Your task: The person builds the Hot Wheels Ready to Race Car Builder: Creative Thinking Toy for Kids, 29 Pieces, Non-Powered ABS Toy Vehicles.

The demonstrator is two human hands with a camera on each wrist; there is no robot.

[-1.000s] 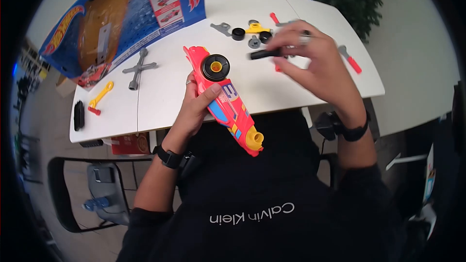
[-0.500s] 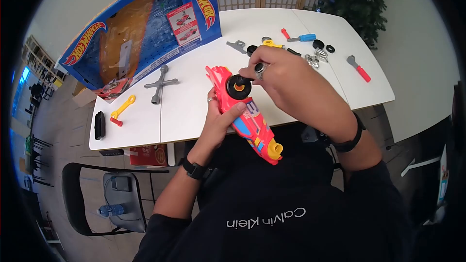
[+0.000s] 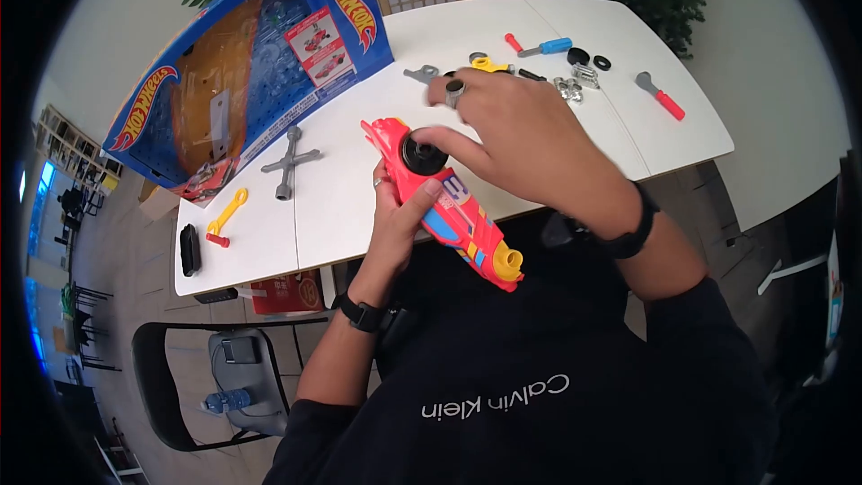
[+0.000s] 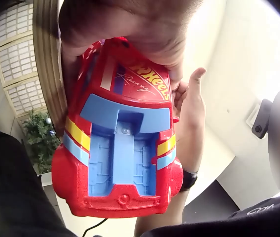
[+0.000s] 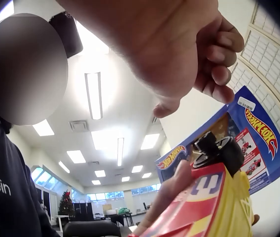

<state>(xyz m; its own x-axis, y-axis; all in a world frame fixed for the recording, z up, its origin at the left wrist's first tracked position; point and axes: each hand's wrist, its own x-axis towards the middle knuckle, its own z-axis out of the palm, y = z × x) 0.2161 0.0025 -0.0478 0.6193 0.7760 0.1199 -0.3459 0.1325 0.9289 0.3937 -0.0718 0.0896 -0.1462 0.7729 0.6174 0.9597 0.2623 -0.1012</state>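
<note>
And the left hand (image 3: pixel 400 223) grips the red car (image 3: pixel 469 220) over the table (image 3: pixel 337 216) edge, right hand (image 3: pixel 516 130) loosely parted, empty above its wheel (image 3: pixel 424 158): mid-fastening, I'd say, that black piece (image 5: pixel 207 143) probably wanting a twist.

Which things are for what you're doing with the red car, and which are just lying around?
Seems part of the job:
- Hot Wheels toy car, held by the left hand
- black wheel on its side, by the right hand
- probably the gray cross-shaped lug wrench and yellow wrench, unused now

Seems just lying about:
- water bottle on the folding chair
- Christmas tree in the background
</note>
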